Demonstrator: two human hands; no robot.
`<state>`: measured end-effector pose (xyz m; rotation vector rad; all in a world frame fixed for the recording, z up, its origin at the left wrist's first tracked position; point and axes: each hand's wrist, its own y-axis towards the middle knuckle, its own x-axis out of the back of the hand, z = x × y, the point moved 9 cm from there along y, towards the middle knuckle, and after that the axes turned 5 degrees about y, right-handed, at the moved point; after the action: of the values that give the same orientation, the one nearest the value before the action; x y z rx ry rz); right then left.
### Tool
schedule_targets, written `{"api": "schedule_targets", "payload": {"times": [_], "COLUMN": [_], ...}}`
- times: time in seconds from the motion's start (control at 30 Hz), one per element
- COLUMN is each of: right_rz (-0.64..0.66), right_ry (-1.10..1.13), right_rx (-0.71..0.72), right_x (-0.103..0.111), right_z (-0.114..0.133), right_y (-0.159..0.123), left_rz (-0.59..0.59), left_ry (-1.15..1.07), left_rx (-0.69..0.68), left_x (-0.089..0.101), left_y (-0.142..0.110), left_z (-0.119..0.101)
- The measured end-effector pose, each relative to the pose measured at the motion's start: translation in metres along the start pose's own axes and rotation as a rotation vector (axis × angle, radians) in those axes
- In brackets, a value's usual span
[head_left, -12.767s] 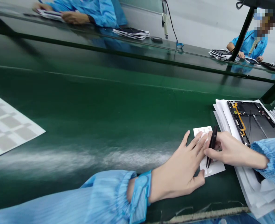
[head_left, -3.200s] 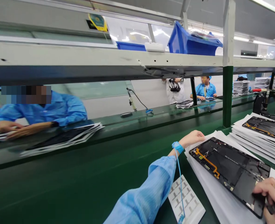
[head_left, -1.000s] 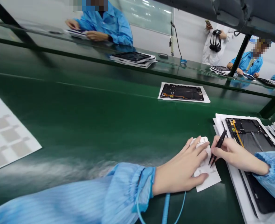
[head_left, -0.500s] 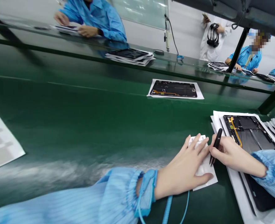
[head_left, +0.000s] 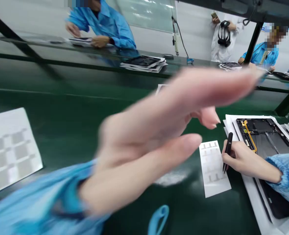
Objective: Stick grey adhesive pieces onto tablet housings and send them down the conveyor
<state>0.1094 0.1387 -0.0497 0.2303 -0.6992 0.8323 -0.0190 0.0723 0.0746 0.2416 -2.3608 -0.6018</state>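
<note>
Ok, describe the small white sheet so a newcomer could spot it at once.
On the green bench, at right, find the paper stack topped by an open black shell. Just left of it, by the tweezers in the right hand, lies a narrow white sheet. Its rows of small grey shapes set it apart from the larger, grey-squared sheet at far left.

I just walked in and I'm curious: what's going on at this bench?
Someone in blue sleeves is working with both hands. The right hand holds tweezers, tips at the small sheet's right edge; whether they touch it is unclear. The left hand, blurred, is raised near the camera, with nothing visible in it. To the right, an open black casing lies on a paper stack. A larger patterned sheet is at left.
</note>
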Motion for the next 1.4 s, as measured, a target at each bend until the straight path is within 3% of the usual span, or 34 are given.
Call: {"api": "schedule_targets", "payload": {"times": [0.07,0.1,0.2,0.3,0.47,0.9,1.4], "right_rz": [-0.020,-0.026,0.003,0.033,0.045,-0.011,0.030], "right_ry": [0.003,0.006,0.064,0.111,0.075,0.047,0.075], "right_rx": [0.026,0.038,0.043,0.003,-0.064,-0.054,-0.116], "right_x": [0.001,0.001,-0.001,-0.003,-0.003,0.000,-0.002], "right_z": [0.002,0.003,0.004,0.004,0.000,0.000,-0.005], "right_y": [0.000,0.000,0.000,0.000,-0.001,-0.001,-0.001], "left_rz": [0.131,0.262,0.613,0.707,0.666,0.683,0.669], "left_ry": [-0.133,-0.139,0.066,0.217,0.223,0.232,0.239], "left_rx": [-0.175,-0.203,-0.088,-0.029,-0.046,-0.054,-0.093], "left_x": [-0.031,-0.055,-0.119,-0.143,-0.147,-0.151,-0.151], "left_y": [-0.003,-0.008,-0.030,-0.048,-0.051,-0.048,-0.048], "left_z": [-0.006,-0.002,0.033,0.054,0.056,0.058,0.056]}}
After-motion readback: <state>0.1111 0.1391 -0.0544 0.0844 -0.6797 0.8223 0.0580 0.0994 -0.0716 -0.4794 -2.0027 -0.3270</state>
